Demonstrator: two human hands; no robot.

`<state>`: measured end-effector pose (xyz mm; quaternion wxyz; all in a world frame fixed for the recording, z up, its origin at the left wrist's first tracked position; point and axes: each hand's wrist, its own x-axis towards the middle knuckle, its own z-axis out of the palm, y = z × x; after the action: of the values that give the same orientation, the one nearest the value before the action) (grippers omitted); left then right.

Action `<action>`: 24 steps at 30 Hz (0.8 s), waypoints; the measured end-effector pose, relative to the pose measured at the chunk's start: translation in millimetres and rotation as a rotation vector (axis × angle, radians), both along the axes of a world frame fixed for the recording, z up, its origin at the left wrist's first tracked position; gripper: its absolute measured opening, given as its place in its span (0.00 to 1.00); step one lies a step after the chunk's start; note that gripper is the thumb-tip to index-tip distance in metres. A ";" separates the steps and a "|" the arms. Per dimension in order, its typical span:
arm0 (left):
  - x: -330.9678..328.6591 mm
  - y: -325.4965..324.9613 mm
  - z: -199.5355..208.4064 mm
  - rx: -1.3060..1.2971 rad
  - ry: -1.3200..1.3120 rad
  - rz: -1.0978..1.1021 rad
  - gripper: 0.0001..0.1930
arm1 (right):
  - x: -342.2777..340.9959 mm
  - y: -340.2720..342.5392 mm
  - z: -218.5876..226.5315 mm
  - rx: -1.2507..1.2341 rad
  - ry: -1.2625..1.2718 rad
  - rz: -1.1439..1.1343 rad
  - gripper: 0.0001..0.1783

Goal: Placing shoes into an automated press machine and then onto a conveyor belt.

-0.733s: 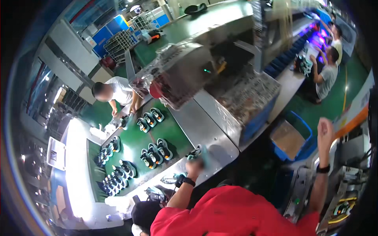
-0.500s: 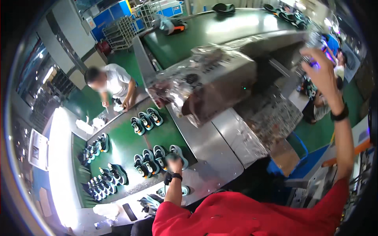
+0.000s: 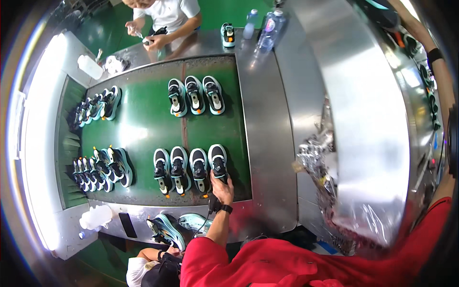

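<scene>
A black sneaker with a pale teal sole stands at the right end of the near row on the green conveyor belt. My left hand is closed round its heel end. At the far right, my right arm stretches up to the view's top edge. There my right hand is at a dark shoe with a teal edge; it appears to grip it, though the fingers are partly cut off. Beside my left hand stands another sneaker of the same row.
Three sneakers stand farther back, and more line the belt's left end. Across the belt a person handles a shoe. Bottles stand on the far ledge. Crumpled clear wrap hangs beside a metal chute. Another person sits low left.
My view has swung toward the belt. My right hand, earlier raised with fingers apart, is now at a dark shoe at the upper right. My left hand stays at the row's end sneaker.
</scene>
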<state>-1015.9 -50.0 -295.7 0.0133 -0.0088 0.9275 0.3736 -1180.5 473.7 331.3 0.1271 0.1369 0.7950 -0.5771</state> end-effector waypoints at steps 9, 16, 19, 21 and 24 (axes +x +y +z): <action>-1.9 15.9 -5.2 0.157 -0.011 0.019 0.35 | 53.4 -24.3 -33.5 0.455 0.290 -0.229 0.30; 0.0 -7.6 -10.4 0.231 -0.027 -0.290 0.58 | 216.6 -128.4 36.6 1.260 0.648 -0.439 0.42; 50.0 27.2 94.8 0.560 -0.293 -0.672 0.44 | 319.1 -164.8 37.1 1.286 0.793 -0.544 0.45; 96.3 61.4 184.8 0.861 -0.727 -0.951 0.39 | 385.5 -183.9 26.4 1.593 0.915 -0.537 0.46; 185.2 102.7 317.8 0.982 -0.902 -1.296 0.41 | 484.0 -229.1 -6.1 1.592 0.822 -0.589 0.49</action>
<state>-830.7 52.8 22.1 0.5808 0.3733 0.3964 0.6051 -696.5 244.6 325.2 -0.4453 0.1647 0.8714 0.1237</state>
